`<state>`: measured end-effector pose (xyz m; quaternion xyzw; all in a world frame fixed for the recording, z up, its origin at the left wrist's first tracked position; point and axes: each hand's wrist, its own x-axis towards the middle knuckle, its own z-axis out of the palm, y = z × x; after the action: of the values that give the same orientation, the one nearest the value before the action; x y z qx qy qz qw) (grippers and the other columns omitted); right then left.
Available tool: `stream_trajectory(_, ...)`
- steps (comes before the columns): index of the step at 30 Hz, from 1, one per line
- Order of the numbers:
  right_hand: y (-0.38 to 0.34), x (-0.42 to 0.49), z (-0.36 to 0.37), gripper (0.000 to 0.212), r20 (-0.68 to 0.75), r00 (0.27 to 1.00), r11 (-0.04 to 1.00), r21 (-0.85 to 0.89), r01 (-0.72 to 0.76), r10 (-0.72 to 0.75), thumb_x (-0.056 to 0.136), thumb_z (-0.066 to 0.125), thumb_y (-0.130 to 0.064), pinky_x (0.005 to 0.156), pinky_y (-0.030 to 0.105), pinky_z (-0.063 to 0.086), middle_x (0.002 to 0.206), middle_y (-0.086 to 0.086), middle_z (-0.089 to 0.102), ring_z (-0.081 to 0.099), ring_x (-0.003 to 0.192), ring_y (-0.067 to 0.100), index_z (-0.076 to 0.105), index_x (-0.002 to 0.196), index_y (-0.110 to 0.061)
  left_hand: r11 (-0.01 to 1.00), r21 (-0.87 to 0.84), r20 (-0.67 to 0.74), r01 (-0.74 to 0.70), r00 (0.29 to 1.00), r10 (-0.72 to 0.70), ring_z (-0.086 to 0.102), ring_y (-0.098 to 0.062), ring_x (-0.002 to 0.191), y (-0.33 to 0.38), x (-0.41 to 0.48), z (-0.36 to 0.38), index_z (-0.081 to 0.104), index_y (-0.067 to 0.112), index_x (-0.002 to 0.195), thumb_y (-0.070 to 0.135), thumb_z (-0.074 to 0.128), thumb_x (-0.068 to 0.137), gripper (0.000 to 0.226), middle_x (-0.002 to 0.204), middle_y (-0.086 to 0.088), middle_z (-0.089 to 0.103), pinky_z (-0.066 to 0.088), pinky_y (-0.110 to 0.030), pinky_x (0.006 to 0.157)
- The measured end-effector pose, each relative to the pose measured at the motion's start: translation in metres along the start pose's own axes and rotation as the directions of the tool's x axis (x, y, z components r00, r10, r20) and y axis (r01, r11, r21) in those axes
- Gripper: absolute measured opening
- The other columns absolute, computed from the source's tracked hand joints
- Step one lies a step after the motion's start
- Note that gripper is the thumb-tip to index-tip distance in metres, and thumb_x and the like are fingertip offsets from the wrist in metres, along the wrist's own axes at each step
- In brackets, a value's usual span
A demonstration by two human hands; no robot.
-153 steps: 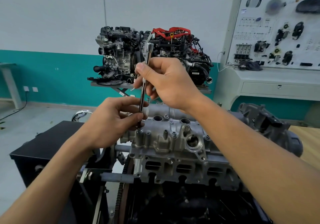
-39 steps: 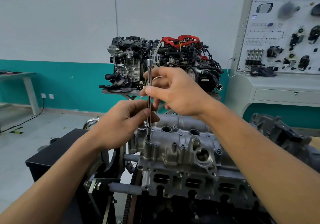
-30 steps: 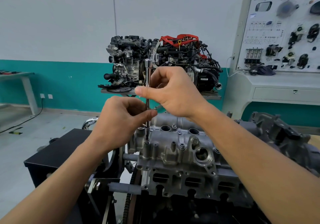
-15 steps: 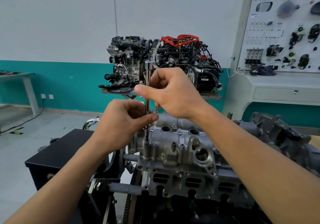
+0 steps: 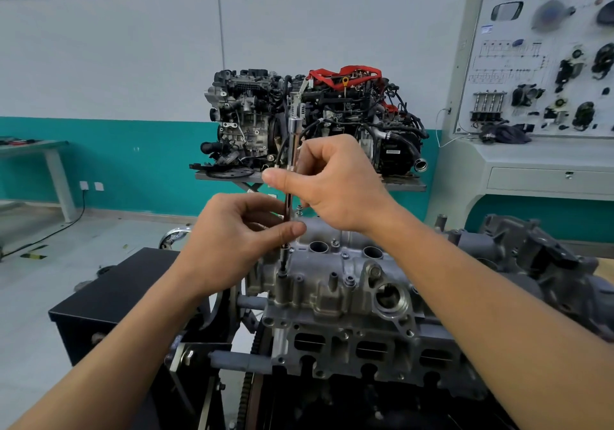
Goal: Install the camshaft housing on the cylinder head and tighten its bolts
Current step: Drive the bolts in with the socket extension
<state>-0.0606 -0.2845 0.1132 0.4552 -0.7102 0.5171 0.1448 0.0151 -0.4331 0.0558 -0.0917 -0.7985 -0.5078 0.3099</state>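
The camshaft housing (image 5: 335,291), a pale cast-metal piece, is seated on top of the cylinder head (image 5: 362,353), which is carried by the engine block mounted on a black stand (image 5: 109,300) in the lower middle of the view. A slim extension bar (image 5: 293,145) is held upright over the housing's near left corner, and its lower tip is set into a bolt (image 5: 282,272) at the top of a raised boss there. The lower part of the bar is pinched by the left hand (image 5: 239,240) between thumb and curled fingers, just above the housing. The upper part of the bar is pinched by the right hand (image 5: 335,180), with the thumb laid across the shaft and the fingers curled behind it; the bar's thicker socket end is left showing above that hand. More bolt heads (image 5: 349,280) are seen along the housing's top face, beside two round open bores (image 5: 318,247). A dark grey casting (image 5: 538,263) is placed just beyond the housing's right end. Farther back, a complete engine with red covers (image 5: 315,120) is displayed on a metal shelf against the white and teal wall. A training panel (image 5: 545,60) hung with parts is mounted at the right edge, and a table (image 5: 36,147) is seen at the left edge.
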Motion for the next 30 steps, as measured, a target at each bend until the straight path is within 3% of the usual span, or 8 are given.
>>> stream_trajectory(5, 0.003, -0.001, -0.007, 0.038, 0.101, 0.995, 0.997, 0.079, -0.025, 0.017, 0.083, 0.082, -0.024, 0.046, 0.028, 0.043, 0.056, 0.011, 0.053, 0.053, 0.047, 0.018, 0.054, 0.068, -0.001, 0.999, -0.008, -0.006, -0.038, 0.999, 0.038, 0.071, -0.039, 0.07, -0.002, -0.003, 0.003, 0.076, 0.013, 0.083, 0.028, 0.078, 0.075, 0.018, 0.076, -0.009, 0.077, 0.061, -0.045, 0.065)
stream_trajectory(9, 0.002, 0.0, -0.016, 0.009, 0.187, 0.982, 0.985, 0.162, -0.062, 0.031, 0.095, 0.067, -0.012, 0.047, 0.026, 0.048, 0.082, 0.007, 0.075, 0.062, 0.052, 0.017, 0.065, 0.092, -0.004, 0.998, 0.056, 0.138, -0.01, 0.99, 0.003, 0.075, -0.018, 0.084, -0.002, -0.002, 0.002, 0.071, 0.01, 0.101, 0.013, 0.058, 0.097, 0.013, 0.09, 0.001, 0.078, 0.06, -0.04, 0.079)
stream_trajectory(13, 0.001, -0.002, -0.011, 0.006, 0.207, 0.978, 0.971, 0.237, -0.035, -0.015, 0.097, 0.06, -0.004, 0.046, 0.023, 0.048, 0.084, 0.012, 0.076, 0.063, 0.051, 0.018, 0.065, 0.096, 0.001, 0.996, 0.046, 0.11, -0.075, 0.991, 0.07, 0.074, -0.017, 0.079, -0.001, -0.006, 0.008, 0.072, 0.014, 0.096, 0.033, 0.064, 0.088, 0.022, 0.085, -0.003, 0.077, 0.059, -0.028, 0.073)
stream_trajectory(17, 0.002, -0.001, 0.001, 0.027, -0.014, 1.0, 0.985, 0.173, 0.027, -0.025, 0.082, 0.081, -0.01, 0.041, 0.023, 0.044, 0.056, 0.007, 0.066, 0.059, 0.043, 0.017, 0.058, 0.069, -0.008, 0.997, 0.011, -0.064, -0.078, 0.995, 0.079, 0.072, -0.037, 0.072, -0.001, -0.003, 0.011, 0.077, 0.019, 0.091, 0.042, 0.081, 0.069, 0.032, 0.076, -0.01, 0.076, 0.061, -0.052, 0.071)
stream_trajectory(19, 0.002, -0.001, 0.004, 0.035, -0.09, 0.995, 0.991, 0.122, 0.048, -0.037, 0.077, 0.086, -0.016, 0.041, 0.025, 0.042, 0.054, 0.012, 0.061, 0.055, 0.043, 0.017, 0.054, 0.064, -0.013, 0.996, 0.002, -0.103, -0.084, 0.991, 0.084, 0.072, -0.038, 0.07, -0.001, -0.001, 0.011, 0.077, 0.016, 0.089, 0.04, 0.082, 0.067, 0.034, 0.075, -0.01, 0.077, 0.06, -0.057, 0.068)
stream_trajectory(24, 0.001, -0.003, 0.003, 0.008, 0.086, 0.996, 0.977, 0.211, -0.009, -0.009, 0.091, 0.071, -0.012, 0.05, 0.02, 0.046, 0.074, 0.007, 0.071, 0.056, 0.049, 0.008, 0.068, 0.087, -0.006, 1.0, 0.003, 0.022, -0.026, 0.999, 0.026, 0.076, -0.024, 0.076, 0.001, 0.0, 0.006, 0.075, 0.018, 0.096, 0.032, 0.067, 0.082, 0.022, 0.084, -0.005, 0.078, 0.058, -0.061, 0.072)
stream_trajectory(27, 0.0, -0.003, -0.005, 0.011, 0.197, 0.98, 0.96, 0.277, -0.052, -0.004, 0.099, 0.057, -0.004, 0.048, 0.015, 0.045, 0.089, 0.01, 0.075, 0.056, 0.052, 0.014, 0.066, 0.1, 0.0, 0.996, 0.083, 0.177, -0.029, 0.984, 0.014, 0.075, -0.014, 0.09, 0.004, 0.002, -0.001, 0.072, 0.018, 0.106, 0.034, 0.057, 0.09, 0.027, 0.095, 0.005, 0.079, 0.06, -0.05, 0.079)
stream_trajectory(30, 0.0, -0.004, -0.006, 0.011, 0.163, 0.987, 0.974, 0.221, -0.043, 0.007, 0.096, 0.063, -0.007, 0.047, 0.021, 0.046, 0.081, 0.014, 0.075, 0.061, 0.054, 0.017, 0.067, 0.089, 0.002, 0.997, 0.071, 0.169, -0.035, 0.985, 0.022, 0.074, -0.029, 0.088, 0.005, 0.001, 0.0, 0.073, 0.019, 0.102, 0.04, 0.06, 0.087, 0.029, 0.094, -0.002, 0.078, 0.059, -0.05, 0.077)
